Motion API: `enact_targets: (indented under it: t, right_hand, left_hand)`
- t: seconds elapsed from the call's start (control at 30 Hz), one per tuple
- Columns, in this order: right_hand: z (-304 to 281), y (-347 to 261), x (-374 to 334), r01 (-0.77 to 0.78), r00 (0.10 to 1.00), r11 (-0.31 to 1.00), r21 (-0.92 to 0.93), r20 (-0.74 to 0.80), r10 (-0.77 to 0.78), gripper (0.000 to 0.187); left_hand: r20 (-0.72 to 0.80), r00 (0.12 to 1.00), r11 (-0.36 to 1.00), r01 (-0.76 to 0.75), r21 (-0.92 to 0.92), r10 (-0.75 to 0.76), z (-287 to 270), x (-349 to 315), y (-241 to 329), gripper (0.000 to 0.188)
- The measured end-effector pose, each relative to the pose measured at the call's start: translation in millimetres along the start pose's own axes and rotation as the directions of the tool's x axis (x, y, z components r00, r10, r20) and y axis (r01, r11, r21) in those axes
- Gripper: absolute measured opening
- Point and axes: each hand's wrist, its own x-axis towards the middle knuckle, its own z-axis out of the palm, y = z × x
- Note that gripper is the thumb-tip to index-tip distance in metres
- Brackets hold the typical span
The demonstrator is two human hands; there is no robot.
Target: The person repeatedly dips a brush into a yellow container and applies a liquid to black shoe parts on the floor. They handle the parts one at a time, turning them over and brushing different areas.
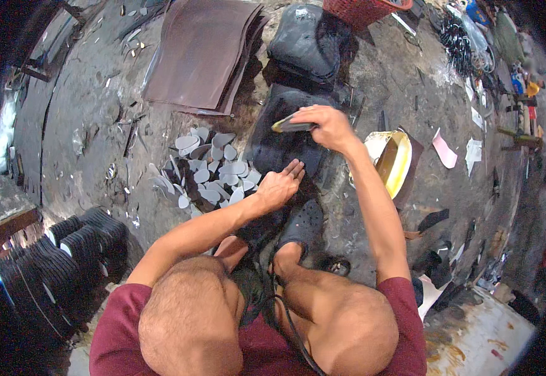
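Note:
My right hand [330, 128] is closed around a flat grey piece with a yellowish tip [288, 125], held above a black slab [279, 122] on the floor. Motion blurs that piece, and its exact kind does not show. My left hand [282, 185] rests with fingers stretched out at the slab's near end, apparently with nothing in its grasp. Left of the slab lies a loose heap of small grey rounded cut-outs [213, 168]. A cut-open container smeared yellow inside [401, 164] stands beside my right forearm.
Dark brown sheets [201, 53] lie stacked at the far left of the slab. Beyond it sit a dark cushion-like block [304, 44] and a red basket [364, 11]. Black soles [60, 263] stand in rows at lower left. Scraps like a pink piece [444, 149] litter the right.

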Motion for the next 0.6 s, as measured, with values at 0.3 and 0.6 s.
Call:
enact_targets:
  t: [0.3, 0.6]
  right_hand:
    - [33.8, 30.2, 57.2, 0.192, 0.951, 0.936, -0.294, 0.292, -0.103, 0.039]
    - [-28.0, 30.5, 15.4, -0.291, 0.805, 0.808, -0.513, 0.325, 0.496, 0.046]
  left_hand:
    - [0.001, 1.000, 1.000, -0.028, -0.003, 0.028, -1.1, -2.6, -11.8, 0.052]
    - [-0.007, 1.000, 1.000, -0.025, 0.015, 0.025, -0.5, -3.2, -19.7, 0.054]
